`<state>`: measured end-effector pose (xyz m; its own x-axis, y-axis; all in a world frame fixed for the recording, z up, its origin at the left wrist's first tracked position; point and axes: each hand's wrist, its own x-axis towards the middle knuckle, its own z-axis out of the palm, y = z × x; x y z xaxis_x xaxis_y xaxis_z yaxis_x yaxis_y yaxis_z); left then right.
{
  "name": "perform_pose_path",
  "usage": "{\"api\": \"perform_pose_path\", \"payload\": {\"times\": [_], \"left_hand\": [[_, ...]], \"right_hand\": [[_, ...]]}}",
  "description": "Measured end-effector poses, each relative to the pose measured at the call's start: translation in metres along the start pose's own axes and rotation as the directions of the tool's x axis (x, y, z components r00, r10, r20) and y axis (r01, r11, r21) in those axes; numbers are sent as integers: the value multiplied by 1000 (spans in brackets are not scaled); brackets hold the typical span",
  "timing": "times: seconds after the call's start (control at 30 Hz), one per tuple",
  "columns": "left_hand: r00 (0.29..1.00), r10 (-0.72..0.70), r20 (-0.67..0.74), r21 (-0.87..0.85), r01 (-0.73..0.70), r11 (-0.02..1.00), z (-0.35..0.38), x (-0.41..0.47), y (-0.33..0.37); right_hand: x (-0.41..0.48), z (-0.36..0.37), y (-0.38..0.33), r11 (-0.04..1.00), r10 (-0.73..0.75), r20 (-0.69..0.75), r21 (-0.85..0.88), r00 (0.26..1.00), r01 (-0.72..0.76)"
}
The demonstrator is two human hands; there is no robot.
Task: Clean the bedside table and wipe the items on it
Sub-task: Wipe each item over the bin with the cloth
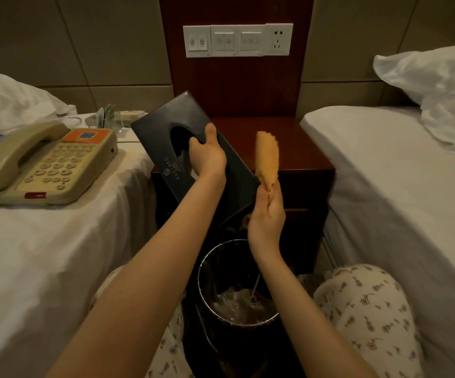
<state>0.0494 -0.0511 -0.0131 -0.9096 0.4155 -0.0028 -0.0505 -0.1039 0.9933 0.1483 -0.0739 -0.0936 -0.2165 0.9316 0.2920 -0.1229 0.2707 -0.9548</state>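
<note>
Between two white-sheeted beds, a person in patterned trousers [362, 301] faced a dark wooden bedside table [302, 154]. Nearest the camera, between the knees, stood a dark round bin [199, 276] with a clear liner and crumpled waste inside. Just beyond it, the right hand [268, 214] pinched the lower end of a folded orange cloth [267, 156] between thumb and nearly straight fingers, the cloth standing upright over the table's near edge. The left hand [207, 156] gripped a black tissue box [160, 126], fingers hooked into its oval opening and thumb laid on the top face. The box was tilted and lifted above the table's near-left corner, with the cloth just beside its right edge; whether the two touched could not be told. On the left bed [57, 255] lay a beige telephone [49, 162], and farther back a clear glass [118, 122]. The right bed [384, 200] carried a white pillow [439, 85] at its far end. On the far wall, above the table, a white switch and socket panel [237, 40] was mounted on dark wood.
</note>
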Motion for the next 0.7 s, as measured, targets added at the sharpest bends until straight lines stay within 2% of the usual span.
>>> {"api": "perform_pose_path", "payload": {"times": [0.07,0.2,0.37,0.5,0.7], "left_hand": [[999,-9,-50,-49,7,999,2,-3,2],[985,-114,-129,-200,87,976,3,-6,3],[972,-114,-203,-261,59,964,0,-3,-2],[980,-83,-182,-248,36,968,-2,-1,-1],[994,-84,-65,-205,69,976,-5,-7,-3]], "right_hand": [[-10,9,5,999,-10,-35,38,999,11],[-24,19,10,994,29,-101,105,994,-18],[-52,21,23,981,118,-63,164,991,-107],[-76,23,22,933,180,30,313,983,-181],[-27,17,15,805,356,7,505,935,-311]]}}
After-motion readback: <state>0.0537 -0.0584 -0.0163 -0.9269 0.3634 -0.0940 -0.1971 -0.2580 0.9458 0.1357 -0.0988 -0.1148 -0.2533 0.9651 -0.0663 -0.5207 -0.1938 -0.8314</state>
